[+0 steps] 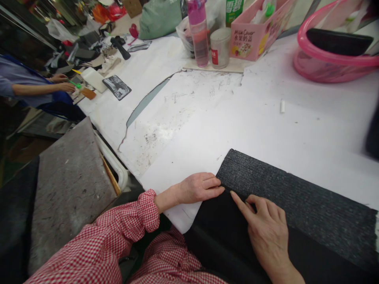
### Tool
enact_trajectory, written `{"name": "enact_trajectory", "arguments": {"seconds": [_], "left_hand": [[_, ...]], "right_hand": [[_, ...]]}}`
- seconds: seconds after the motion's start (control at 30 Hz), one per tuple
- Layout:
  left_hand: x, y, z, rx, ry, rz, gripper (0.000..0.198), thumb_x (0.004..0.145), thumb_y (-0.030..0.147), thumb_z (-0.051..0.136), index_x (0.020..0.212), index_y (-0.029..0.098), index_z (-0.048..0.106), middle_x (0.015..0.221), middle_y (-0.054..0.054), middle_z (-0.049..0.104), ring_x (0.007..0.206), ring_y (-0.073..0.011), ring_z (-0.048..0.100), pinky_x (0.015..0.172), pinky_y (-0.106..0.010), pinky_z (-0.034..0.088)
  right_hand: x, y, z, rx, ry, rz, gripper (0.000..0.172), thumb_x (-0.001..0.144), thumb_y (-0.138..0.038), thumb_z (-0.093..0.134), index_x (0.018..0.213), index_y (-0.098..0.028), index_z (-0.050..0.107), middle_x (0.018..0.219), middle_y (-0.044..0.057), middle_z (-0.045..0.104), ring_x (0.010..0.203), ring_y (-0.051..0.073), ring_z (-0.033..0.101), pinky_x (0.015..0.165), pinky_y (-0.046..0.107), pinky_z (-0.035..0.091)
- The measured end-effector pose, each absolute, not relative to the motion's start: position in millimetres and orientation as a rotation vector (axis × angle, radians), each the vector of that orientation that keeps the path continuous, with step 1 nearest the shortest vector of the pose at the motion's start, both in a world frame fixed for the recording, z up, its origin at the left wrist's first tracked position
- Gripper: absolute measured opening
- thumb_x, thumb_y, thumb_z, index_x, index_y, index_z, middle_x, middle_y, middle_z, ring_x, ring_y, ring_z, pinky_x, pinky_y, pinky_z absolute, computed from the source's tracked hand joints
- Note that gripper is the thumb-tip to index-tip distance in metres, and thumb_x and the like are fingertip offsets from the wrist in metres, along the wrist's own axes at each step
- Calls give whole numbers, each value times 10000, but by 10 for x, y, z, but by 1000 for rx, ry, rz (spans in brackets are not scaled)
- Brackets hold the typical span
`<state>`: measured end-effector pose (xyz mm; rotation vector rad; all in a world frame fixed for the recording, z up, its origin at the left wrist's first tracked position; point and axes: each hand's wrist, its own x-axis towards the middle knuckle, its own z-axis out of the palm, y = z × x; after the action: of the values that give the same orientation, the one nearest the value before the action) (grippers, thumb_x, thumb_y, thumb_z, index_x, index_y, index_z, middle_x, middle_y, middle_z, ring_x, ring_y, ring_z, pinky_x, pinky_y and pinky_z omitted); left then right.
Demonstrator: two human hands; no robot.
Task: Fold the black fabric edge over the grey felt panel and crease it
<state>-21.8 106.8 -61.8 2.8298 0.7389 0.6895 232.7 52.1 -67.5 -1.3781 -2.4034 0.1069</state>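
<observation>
A plain black cloth (220,228) hangs over the table's near edge and lies along a dark grey, textured strip (284,181). My left hand (197,187) is closed on the black cloth near its left corner, fingertips pinching the edge where it meets the strip. Just to the right, my right hand (268,227) has its index finger stretched along the same edge, its tip close to the left fingertips. The other fingers of that hand are curled down at the edge, and their tips are partly hidden.
The table carries torn white paper (260,118) and a white chalk-like piece (282,106). Behind stand a pink basket (304,65), a pink box (244,41), a jar (220,47) and a purple-topped bottle (198,35). At left are a grey board (74,169) and a co-worker's hands (63,85).
</observation>
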Motion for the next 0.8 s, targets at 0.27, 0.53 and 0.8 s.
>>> {"name": "enact_trajectory", "arguments": {"seconds": [0.27,0.53,0.8], "left_hand": [[-205,1047,-675,2866,769,669,208,931,113,584,1136,146,594,967,-62,619,886,-163,619,773,-302,584],[-197,1051,-662,2884,768,649,223,938,110,565,1157,145,590,959,-58,612,867,-156,614,766,-291,582],[-261,1113,-605,2892,674,686,206,918,95,596,1124,102,602,1008,-90,641,955,-178,630,834,-316,595]], "right_hand": [[2318,525,-672,-1373,-2440,34,515,958,-90,492,1386,-375,495,987,31,601,946,204,519,821,369,364],[2298,524,-661,-1389,-2493,-40,545,949,-90,504,1401,-392,471,1008,31,603,960,218,509,819,381,364],[2310,541,-642,-1367,-2516,-62,543,947,-98,498,1407,-385,464,1014,35,609,953,217,511,790,375,361]]}}
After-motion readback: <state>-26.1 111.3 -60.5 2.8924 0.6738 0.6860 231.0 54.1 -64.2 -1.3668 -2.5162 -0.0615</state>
